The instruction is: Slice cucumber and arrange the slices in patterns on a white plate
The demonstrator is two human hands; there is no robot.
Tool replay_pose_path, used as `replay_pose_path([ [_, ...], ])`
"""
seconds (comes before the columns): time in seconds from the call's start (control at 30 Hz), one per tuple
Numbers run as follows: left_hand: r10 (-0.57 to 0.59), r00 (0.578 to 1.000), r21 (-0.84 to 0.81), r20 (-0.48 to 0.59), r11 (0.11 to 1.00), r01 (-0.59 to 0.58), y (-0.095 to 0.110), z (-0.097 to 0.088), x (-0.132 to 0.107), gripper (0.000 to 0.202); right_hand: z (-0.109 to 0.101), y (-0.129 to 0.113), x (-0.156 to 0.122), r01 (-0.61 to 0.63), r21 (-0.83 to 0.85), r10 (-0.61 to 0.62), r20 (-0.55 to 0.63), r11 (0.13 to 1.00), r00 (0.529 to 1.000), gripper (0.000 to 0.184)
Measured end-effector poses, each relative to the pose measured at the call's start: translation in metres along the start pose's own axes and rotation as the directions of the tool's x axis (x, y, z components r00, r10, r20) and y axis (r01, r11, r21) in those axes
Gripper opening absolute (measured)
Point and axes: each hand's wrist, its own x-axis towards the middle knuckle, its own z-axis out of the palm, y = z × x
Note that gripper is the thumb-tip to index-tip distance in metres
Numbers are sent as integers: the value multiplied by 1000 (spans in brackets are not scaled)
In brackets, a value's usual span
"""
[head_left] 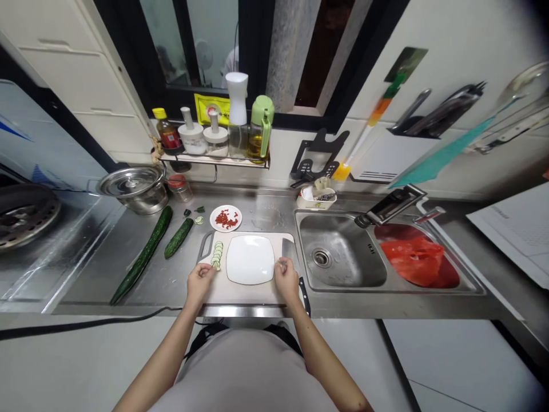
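A white rounded-square plate (250, 260) lies on the cutting board (257, 295). Left of it, a row of thin cucumber slices (218, 252) overlaps along the board. My left hand (201, 282) is at the near end of this row, thumb and finger pinched on a slice. By the plate's right rim, my right hand (286, 281) has its fingers closed; what they hold, if anything, is hidden. Under that hand lies a kitchen knife (289, 249), its blade beyond the fingers and its black handle at the board's right edge.
A whole cucumber (143, 252) and a cut cucumber (178, 238) lie on the left counter. Behind the board is a small plate (214, 220) of chopped red pieces. A double sink (343, 252) is on the right, with a red plastic bag (416, 260). A lidded pot (137, 189) stands back left.
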Motion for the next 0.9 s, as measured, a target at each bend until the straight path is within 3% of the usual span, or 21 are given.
replay_pose_path([
  [0.07, -2, 997, -178, 75, 984, 16, 13, 2, -1, 40, 1, -11, 3, 58, 55, -58, 10, 997, 998, 31],
  [0.2, 32, 973, -274, 230, 961, 33, 43, 9, -2, 37, 1, -48, 11, 218, 162, -240, 130, 962, 962, 25],
  [0.33, 102, 924, -319, 370, 947, 24, 66, 19, -4, 34, -4, -85, 20, 446, 244, -501, 261, 861, 825, 20],
  [0.43, 137, 892, -338, 430, 941, 18, 76, 24, -6, 31, -7, -100, 23, 538, 235, -588, 318, 809, 744, 17],
  [0.63, 158, 885, -338, 437, 941, -1, 80, 32, -8, 30, 2, -100, 25, 575, 218, -612, 360, 789, 704, 7],
  [0.77, 121, 949, -333, 292, 943, -18, 78, 37, -8, 35, 3, -100, 26, 598, 193, -626, 320, 778, 711, 6],
  [0.83, 36, 959, -289, 282, 956, 49, 80, 39, -10, 39, -1, -103, 26, 630, 172, -650, 282, 758, 705, 9],
  [0.9, -88, 920, -239, 382, 952, 191, 85, 40, -12, 46, -6, -105, 25, 677, 137, -686, 249, 723, 683, 12],
])
